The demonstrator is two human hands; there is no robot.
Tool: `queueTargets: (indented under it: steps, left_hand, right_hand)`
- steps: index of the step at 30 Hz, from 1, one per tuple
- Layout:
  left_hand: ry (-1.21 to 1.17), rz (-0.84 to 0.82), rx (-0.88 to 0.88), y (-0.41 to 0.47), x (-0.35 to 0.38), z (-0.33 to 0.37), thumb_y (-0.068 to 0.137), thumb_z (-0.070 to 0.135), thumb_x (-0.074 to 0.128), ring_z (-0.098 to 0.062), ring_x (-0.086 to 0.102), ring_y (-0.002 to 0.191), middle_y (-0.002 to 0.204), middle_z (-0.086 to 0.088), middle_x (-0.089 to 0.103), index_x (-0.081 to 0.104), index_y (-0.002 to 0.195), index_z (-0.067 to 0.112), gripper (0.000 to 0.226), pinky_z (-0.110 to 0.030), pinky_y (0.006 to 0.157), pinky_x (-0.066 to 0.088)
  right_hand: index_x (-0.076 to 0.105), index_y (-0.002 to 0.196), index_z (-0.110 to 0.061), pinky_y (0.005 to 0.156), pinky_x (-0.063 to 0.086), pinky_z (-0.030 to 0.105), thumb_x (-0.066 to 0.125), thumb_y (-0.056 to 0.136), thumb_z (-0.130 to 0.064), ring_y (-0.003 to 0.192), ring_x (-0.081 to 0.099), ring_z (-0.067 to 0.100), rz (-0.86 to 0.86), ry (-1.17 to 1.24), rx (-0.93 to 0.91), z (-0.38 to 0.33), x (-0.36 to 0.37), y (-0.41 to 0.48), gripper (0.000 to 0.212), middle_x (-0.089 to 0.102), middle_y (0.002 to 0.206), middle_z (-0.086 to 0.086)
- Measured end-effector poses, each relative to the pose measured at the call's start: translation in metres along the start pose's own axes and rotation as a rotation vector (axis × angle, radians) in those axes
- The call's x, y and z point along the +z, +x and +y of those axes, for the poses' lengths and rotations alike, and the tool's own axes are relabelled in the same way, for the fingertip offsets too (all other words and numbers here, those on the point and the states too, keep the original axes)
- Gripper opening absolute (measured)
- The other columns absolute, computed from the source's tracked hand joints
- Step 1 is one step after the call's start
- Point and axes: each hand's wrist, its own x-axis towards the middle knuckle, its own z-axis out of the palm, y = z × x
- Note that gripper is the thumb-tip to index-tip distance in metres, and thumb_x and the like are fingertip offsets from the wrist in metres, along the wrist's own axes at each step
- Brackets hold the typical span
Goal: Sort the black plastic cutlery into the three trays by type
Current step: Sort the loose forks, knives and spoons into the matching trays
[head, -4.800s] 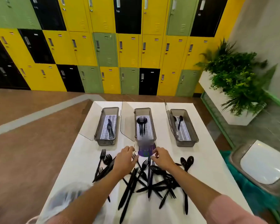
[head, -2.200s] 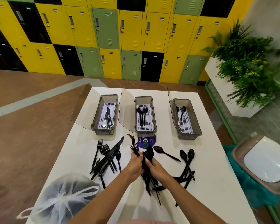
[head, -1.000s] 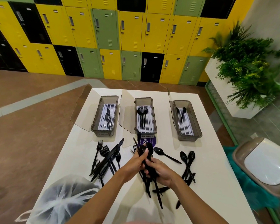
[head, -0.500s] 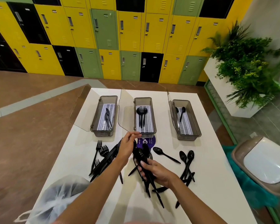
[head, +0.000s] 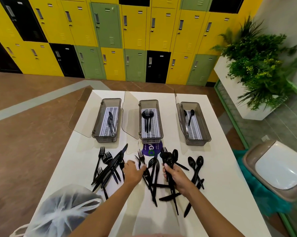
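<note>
Right hand (head: pixel 176 177) is fisted round a bunch of spoons (head: pixel 169 157), bowls up, on the near side of the middle tray (head: pixel 151 141). Left hand (head: pixel 133 171) is down on the centre pile (head: pixel 153 178) of loose cutlery, fingertips by a fork (head: pixel 141 155). It's blurred, so I can't tell whether it's pinching anything.

Three trays sit in a row at the far side of the table (head: pixel 221 185), clear lids open:
- The left tray (head: pixel 105 140) holds knives (head: pixel 111 123).
- The middle tray holds forks (head: pixel 147 119).
- The right tray (head: pixel 198 142) holds two spoons (head: pixel 189 117).

Still loose:
- A mixed heap (head: pixel 110 165) of forks and knives lies left of the left hand.
- A pair of spoons (head: pixel 200 159) lies right of the right hand.

Purple sticker (head: pixel 150 149) is just near of the middle tray. White mesh bag (head: pixel 58 216) sits at the near-left corner.
</note>
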Motion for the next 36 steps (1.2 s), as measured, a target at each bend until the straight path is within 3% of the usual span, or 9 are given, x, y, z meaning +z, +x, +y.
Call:
queueTargets:
  steps: [3,5,10,15,19,22,25,33,36]
  left_hand:
    - [0.235,0.029,0.016,0.0,0.013,0.001,0.073,0.064,0.065,-0.031,0.042,0.119,0.123,-0.014,0.047,0.044,0.116,0.0,0.08,-0.034,0.097,0.035]
    - [0.284,-0.004,-0.008,-0.001,0.018,0.007,0.07,0.062,0.07,-0.031,0.041,0.122,0.125,-0.013,0.042,0.038,0.121,0.001,0.086,-0.034,0.098,0.037]
    - [0.274,-0.115,-0.008,0.004,0.02,0.011,0.087,0.034,0.065,-0.033,0.044,0.123,0.13,-0.02,0.041,0.035,0.125,-0.005,0.062,-0.035,0.098,0.039]
    - [0.185,-0.162,-0.056,0.006,0.007,0.009,0.093,0.017,0.054,-0.037,0.052,0.116,0.123,-0.024,0.053,0.044,0.118,-0.007,0.035,-0.038,0.093,0.042]
    - [0.013,-0.182,0.025,0.002,-0.005,0.007,0.098,0.017,0.046,-0.028,0.055,0.093,0.105,-0.018,0.051,0.04,0.101,0.002,0.016,-0.034,0.074,0.046]
    - [-0.282,-0.314,0.044,-0.01,-0.016,0.017,0.102,0.026,0.033,-0.018,0.055,0.081,0.099,-0.009,0.045,0.028,0.102,0.009,0.018,-0.032,0.063,0.053]
    - [-0.417,-0.403,0.093,-0.026,-0.023,0.028,0.103,0.029,0.027,-0.011,0.044,0.06,0.085,-0.005,0.045,0.029,0.1,0.01,0.019,-0.021,0.049,0.045]
    - [-0.352,-0.559,0.237,-0.056,-0.023,0.019,0.103,0.033,0.027,-0.007,0.032,0.057,0.081,0.002,0.042,0.036,0.097,0.023,0.015,-0.019,0.053,0.032]
    - [-0.336,-0.634,0.248,-0.061,-0.025,0.02,0.103,0.035,0.029,-0.007,0.031,0.059,0.081,0.003,0.041,0.036,0.106,0.022,0.015,-0.017,0.053,0.029]
  right_hand:
    - [0.052,0.101,-0.008,0.055,0.041,0.022,0.049,0.099,-0.019,0.057,0.049,0.011,0.057,-0.059,-0.021,0.003,0.0,0.0,0.012,0.054,0.072,0.001]
    - [0.051,0.099,-0.008,0.054,0.042,0.023,0.049,0.099,-0.019,0.057,0.049,0.012,0.068,-0.067,-0.017,0.004,0.001,0.0,0.011,0.054,0.073,0.002]
    - [0.049,0.092,-0.011,0.053,0.042,0.022,0.049,0.099,-0.018,0.057,0.049,0.012,0.091,-0.058,-0.006,0.004,0.0,0.003,0.01,0.053,0.074,0.003]
    - [0.048,0.089,-0.011,0.052,0.041,0.023,0.048,0.1,-0.018,0.057,0.048,0.012,0.109,-0.019,0.014,0.0,0.003,0.003,0.012,0.052,0.073,0.002]
    - [0.051,0.084,-0.012,0.053,0.04,0.024,0.048,0.099,-0.025,0.058,0.049,0.013,0.107,-0.056,0.015,-0.005,0.008,0.002,0.02,0.054,0.071,0.002]
    - [0.052,0.086,-0.012,0.051,0.042,0.023,0.049,0.099,-0.022,0.06,0.05,0.012,0.088,-0.034,0.008,-0.011,0.016,0.001,0.017,0.055,0.072,0.001]
    - [0.055,0.088,-0.011,0.054,0.045,0.022,0.049,0.099,-0.018,0.062,0.052,0.011,0.061,-0.021,-0.014,-0.013,0.024,0.002,0.013,0.056,0.074,0.001]
    - [0.061,0.092,-0.011,0.06,0.047,0.021,0.053,0.097,-0.023,0.064,0.054,0.01,0.062,0.156,0.017,-0.015,0.032,0.002,0.015,0.057,0.072,0.0]
    - [0.062,0.106,-0.002,0.067,0.05,0.028,0.055,0.095,-0.026,0.07,0.058,0.017,0.071,0.201,0.024,-0.017,0.033,0.004,0.027,0.06,0.077,0.005]
